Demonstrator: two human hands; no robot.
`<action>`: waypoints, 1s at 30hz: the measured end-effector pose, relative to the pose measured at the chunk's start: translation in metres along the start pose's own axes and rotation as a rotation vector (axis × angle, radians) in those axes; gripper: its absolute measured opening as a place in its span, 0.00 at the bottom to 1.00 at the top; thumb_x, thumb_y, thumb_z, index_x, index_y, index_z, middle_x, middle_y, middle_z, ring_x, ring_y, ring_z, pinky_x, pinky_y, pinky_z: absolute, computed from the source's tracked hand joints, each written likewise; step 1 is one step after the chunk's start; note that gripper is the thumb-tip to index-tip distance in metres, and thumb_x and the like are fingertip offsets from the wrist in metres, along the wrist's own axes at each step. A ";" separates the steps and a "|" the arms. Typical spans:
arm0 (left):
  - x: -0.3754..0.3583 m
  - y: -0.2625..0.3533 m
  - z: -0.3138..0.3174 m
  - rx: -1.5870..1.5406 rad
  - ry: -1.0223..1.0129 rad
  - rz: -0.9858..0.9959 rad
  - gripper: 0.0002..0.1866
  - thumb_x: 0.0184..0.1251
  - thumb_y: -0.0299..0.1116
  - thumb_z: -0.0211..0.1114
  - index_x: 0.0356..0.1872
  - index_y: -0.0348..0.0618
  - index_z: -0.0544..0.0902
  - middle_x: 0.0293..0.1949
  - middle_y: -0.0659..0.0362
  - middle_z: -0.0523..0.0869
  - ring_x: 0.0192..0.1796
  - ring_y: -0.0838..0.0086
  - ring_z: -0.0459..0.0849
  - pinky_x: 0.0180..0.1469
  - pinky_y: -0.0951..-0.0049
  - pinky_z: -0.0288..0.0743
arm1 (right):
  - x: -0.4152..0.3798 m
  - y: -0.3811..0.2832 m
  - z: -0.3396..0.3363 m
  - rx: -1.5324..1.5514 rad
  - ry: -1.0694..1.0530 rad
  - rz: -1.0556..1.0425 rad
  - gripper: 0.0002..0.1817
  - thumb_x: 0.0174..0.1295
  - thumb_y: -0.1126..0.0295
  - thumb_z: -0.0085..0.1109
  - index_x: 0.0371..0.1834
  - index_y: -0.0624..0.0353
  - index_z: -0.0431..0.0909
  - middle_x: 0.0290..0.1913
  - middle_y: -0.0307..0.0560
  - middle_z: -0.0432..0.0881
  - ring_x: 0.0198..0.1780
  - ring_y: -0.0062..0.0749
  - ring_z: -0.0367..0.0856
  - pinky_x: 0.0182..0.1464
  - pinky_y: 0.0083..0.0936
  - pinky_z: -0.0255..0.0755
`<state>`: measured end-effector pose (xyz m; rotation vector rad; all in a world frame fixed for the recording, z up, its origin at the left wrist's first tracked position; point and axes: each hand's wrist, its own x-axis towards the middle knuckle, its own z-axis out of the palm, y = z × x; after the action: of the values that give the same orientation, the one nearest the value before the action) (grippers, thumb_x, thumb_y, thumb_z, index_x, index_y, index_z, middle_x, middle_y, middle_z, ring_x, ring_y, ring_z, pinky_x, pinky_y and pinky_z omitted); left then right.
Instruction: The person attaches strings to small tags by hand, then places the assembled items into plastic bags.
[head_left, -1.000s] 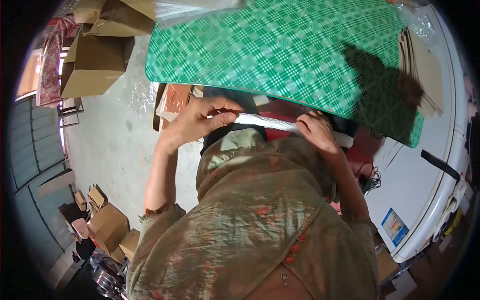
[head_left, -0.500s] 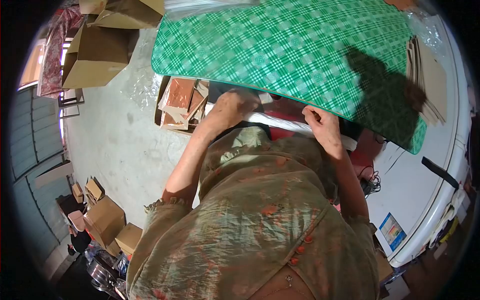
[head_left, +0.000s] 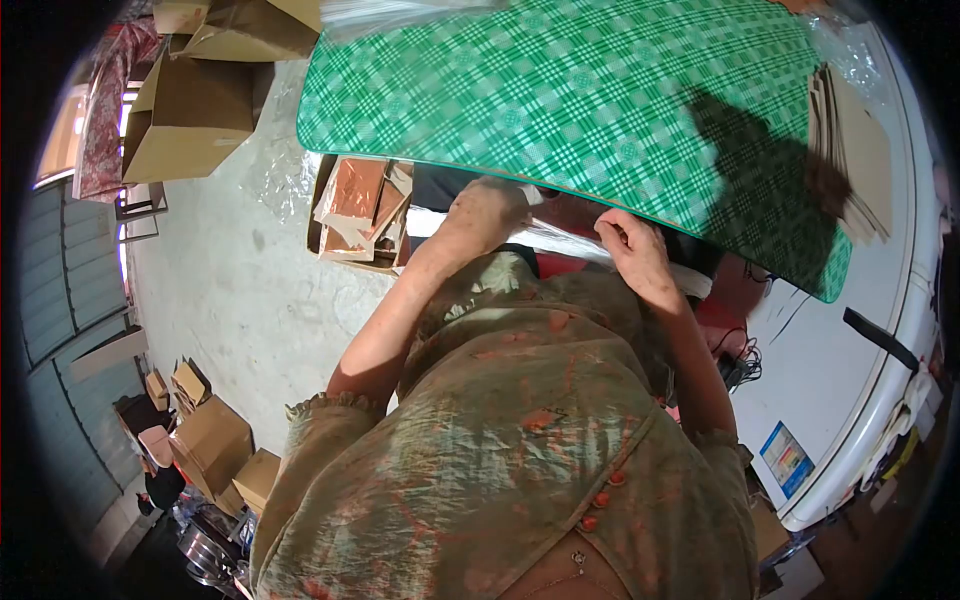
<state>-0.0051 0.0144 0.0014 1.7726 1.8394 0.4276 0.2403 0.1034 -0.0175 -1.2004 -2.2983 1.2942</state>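
Note:
Across my lap, under the near edge of the table, lies a stack of clear plastic film (head_left: 570,242), shiny and creased. My left hand (head_left: 488,213) rests at its left part, fingers curled down around the plastic; the fingertips are partly hidden. To the right, my right hand (head_left: 638,252) is closed with thumb and forefinger pinched together just below the table edge. What lies in that pinch is too small to make out. A box of brown wrapped pieces (head_left: 358,190) stands beside my left hand.
The green checked tabletop (head_left: 520,110) is just beyond my hands, with flat cardboard pieces (head_left: 850,155) at its right end and clear plastic sleeves (head_left: 410,12) at the back. Open cartons (head_left: 190,125) stand at left. A white surface (head_left: 800,360) lies at right.
My left hand has shifted slightly right. My right hand has moved a little left and down, still pinched. The plastic between them looks more slanted and creased.

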 end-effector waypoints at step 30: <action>0.000 0.121 -0.124 -0.451 0.137 0.565 0.06 0.61 0.27 0.73 0.39 0.41 0.88 0.35 0.56 0.85 0.38 0.71 0.81 0.39 0.70 0.74 | -0.016 -0.125 -0.061 0.498 0.052 -0.336 0.08 0.72 0.75 0.53 0.47 0.68 0.77 0.41 0.42 0.80 0.41 0.23 0.77 0.45 0.21 0.71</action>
<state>0.0218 0.0422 0.1703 1.9350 1.1600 1.1046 0.2169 0.0937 0.1204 -0.6443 -1.8696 1.5462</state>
